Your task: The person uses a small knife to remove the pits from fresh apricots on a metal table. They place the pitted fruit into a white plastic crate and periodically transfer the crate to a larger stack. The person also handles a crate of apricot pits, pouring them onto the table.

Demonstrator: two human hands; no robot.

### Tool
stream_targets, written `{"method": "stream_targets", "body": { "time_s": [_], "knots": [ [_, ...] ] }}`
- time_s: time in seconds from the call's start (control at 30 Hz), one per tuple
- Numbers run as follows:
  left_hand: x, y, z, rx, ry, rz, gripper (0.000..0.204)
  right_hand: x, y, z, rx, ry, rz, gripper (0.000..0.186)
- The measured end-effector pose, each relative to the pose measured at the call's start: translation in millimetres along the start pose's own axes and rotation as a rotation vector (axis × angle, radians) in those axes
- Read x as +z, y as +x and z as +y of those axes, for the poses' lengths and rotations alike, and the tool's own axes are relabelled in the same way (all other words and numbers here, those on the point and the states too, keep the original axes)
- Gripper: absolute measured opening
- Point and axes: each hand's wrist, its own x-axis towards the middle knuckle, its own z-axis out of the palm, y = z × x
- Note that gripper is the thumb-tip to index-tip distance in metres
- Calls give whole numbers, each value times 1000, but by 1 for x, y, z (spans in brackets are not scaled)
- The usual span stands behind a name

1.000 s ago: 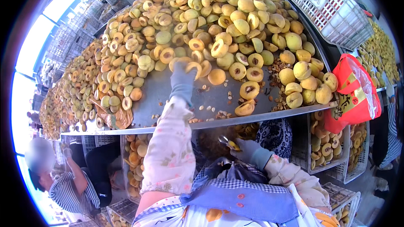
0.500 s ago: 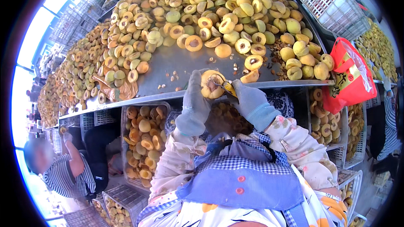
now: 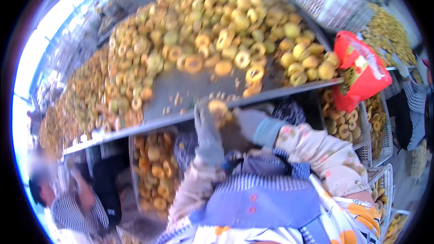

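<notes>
In front of my waist, below the metal table's near edge, I hold a yellow peach half in my left hand, which wears a grey glove. My right hand, gloved in grey with a light blue cuff, is closed close beside the fruit. Its yellow-handled pitting knife showed clearly half a second ago; motion blur now hides it. Halved peaches with brown hollows lie heaped over the table, and rounder ones sit at its right end.
A red bag hangs at the table's right corner. Crates of peach halves stand below: one crate left of me, others to my right. A person in a striped top sits at the left; another striped sleeve shows far right.
The view has shifted and blurred. Both hands, with the peach half, have come down and slightly left, from over the table edge to just below it. The knife handle no longer shows plainly.
</notes>
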Motion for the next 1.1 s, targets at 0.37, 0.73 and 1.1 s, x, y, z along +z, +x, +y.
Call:
{"method": "stream_targets", "body": {
  "time_s": [0.37,0.73,1.1],
  "knots": [
    [4,-14,20,208,111,-76,27,9,12,0,39,222,-269,36],
    [-19,2,50,-290,315,-592,15,-40,17,0,598,1139,-1247,21],
    [-11,1,27,-156,398,-715,19,-29,-14,14,530,1318,-1237,11]
  ]
}}
